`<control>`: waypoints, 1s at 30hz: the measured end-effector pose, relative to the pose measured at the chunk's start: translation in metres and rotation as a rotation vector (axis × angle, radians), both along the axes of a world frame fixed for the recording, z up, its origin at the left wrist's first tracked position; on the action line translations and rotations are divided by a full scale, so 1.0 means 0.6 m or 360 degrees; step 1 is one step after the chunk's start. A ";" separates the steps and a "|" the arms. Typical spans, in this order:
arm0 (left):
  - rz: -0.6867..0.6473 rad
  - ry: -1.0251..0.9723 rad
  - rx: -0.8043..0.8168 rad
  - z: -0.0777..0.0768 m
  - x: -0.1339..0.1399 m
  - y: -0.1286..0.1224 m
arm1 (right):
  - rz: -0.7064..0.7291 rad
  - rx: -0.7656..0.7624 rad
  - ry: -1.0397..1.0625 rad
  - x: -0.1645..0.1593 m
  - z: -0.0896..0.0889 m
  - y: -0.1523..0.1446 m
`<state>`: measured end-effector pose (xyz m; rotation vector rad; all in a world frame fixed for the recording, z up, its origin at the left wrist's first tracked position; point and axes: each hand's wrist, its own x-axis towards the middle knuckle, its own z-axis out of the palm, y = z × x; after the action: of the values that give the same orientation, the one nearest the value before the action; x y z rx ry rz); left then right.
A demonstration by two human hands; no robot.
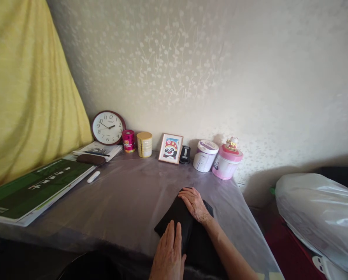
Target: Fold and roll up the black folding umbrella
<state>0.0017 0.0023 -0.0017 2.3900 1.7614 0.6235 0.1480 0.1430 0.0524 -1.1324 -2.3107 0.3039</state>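
Observation:
A folded piece of black fabric or thin sheeting (174, 213) lies near the front edge of the table; its exact kind cannot be made out. On its near left part rests my left hand (168, 249), flat, with the fingers stretched out. My right hand (195, 203) lies across its far end, palm down and fingers extended. Neither hand grips the fabric. Part of the black layer runs beneath my right forearm toward the table edge and is partly hidden there.
Along the wall stand a clock (108, 127), a pink can (129, 140), a yellow can (145, 144), a framed panda picture (171, 148) and two tubs, one purple-white (204, 157), one pink (225, 165). A green book (36, 186) lies left. A plastic-wrapped bundle (317, 210) sits right.

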 end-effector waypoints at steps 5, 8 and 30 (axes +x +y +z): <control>-0.0064 -0.0018 -0.0263 0.028 -0.009 0.000 | -0.0116 -0.0071 0.0123 0.008 -0.008 0.046; -0.0120 -0.0016 -0.0408 0.046 -0.012 -0.001 | -0.0328 -0.0062 0.0174 0.018 -0.002 0.049; -0.0012 -0.0110 -0.0362 0.035 -0.018 -0.013 | -0.1186 -0.0453 0.0596 0.150 -0.025 -0.061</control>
<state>-0.0092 -0.0056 0.0194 2.1959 1.6944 0.4706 0.2380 0.1065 0.0376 -1.8019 -1.4264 0.5062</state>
